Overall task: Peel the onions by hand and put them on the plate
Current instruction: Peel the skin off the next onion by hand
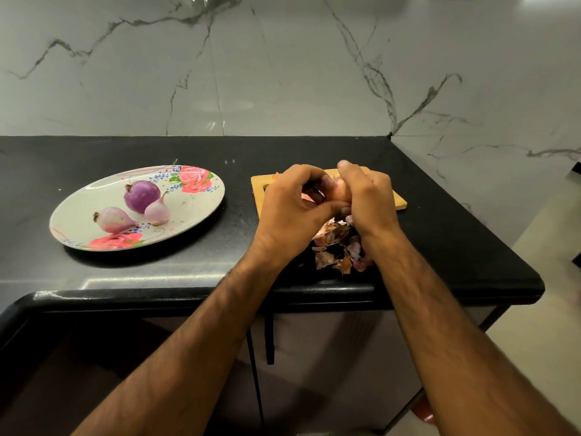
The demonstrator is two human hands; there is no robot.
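Both hands meet over the wooden cutting board (396,200) around one onion (340,192) with a brownish skin. My left hand (290,212) curls round its left side and my right hand (366,202) grips it from the right, thumb on top. Most of the onion is hidden by my fingers. A floral oval plate (78,220) lies to the left with three peeled onions: a dark purple one (142,195), a small pale one (156,211) leaning on it, and a pale elongated one (113,219) in front.
A heap of onion peels (338,247) lies on the black countertop (239,256) just below my hands, near its front edge. A marble wall (283,73) rises behind, and the counter ends at the right (503,247).
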